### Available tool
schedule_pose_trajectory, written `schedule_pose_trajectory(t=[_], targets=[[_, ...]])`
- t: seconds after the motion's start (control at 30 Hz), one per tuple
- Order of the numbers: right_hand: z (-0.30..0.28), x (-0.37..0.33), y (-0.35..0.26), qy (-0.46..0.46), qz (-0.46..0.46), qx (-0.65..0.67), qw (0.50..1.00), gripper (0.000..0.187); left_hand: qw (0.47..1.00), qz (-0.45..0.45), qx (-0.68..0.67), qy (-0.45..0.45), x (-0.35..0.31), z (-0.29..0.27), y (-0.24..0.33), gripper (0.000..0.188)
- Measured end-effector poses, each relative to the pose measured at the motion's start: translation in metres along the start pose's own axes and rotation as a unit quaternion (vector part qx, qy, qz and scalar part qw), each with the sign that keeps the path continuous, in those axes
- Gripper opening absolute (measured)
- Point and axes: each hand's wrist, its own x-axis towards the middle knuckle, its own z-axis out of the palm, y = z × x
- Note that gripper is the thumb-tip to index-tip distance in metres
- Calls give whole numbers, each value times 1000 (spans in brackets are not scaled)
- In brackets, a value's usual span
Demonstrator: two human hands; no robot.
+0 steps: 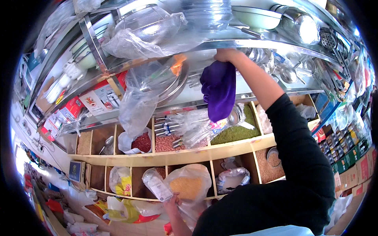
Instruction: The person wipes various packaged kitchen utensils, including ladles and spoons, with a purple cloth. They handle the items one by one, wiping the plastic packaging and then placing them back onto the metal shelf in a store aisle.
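In the upper centre of the frame, the right hand [225,55] is holding a purple cloth [220,86] by its bunched top, just below the metal rail [204,48] of the upper shelf. That grip is looking closed on the fabric, though some of the fingers are hiding from view. The cloth is hanging in loose folds in front of the middle shelf, its tail coming down over the clear-bagged utensils [193,128], which are lying across the upper row of wooden bins near the centre. Whether tail and bag are touching, I cannot tell. Green beans [249,120] are showing just right of the bag, and dark red beans [141,142] are sitting to its left.

At the lower centre, the left hand [172,202] is resting beside the foot of a clear packet [157,187], near a bag of yellow grain [187,188]. Its fingers are partly curling, but I cannot tell whether that grip is pinching the packet or only leaning there.

The step in hand is seeming to be handling the cloth along the shelf, possibly wiping. The next move is probably calling for a firm hold on the bunched top, with the loose tail staying clear of the bagged utensils and of the round metal pan [181,88] lying to the left on the middle shelf.
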Motion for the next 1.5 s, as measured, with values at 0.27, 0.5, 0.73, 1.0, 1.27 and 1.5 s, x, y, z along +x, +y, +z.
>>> schedule_pose_trajectory(t=[0.27, 0.5, 0.73, 1.0, 1.27, 1.5], targets=[[-46, -20, 18, -357, 46, -266, 894, 35, 1000, -12, -5, -19, -1, 17, -24, 14], [-19, -35, 8, -375, 129, -323, 860, 32, 998, -46, 28, -44, 1, 27, -38, 16], [-43, -44, 3, -304, 59, -335, 890, 34, 997, -59, 16, -55, 12, 26, -36, 12], [-57, -24, 20, -375, 36, -311, 873, 43, 987, -37, 93, -124, 4, 32, -25, 23], [-145, -184, -55, -159, 2, 180, 971, 29, 947, -64, 98, -300, -18, 57, 8, 31], [-44, -289, -148, 23, -14, 487, 873, 32, 883, -169, -23, -436, -38, 133, 24, 19]])
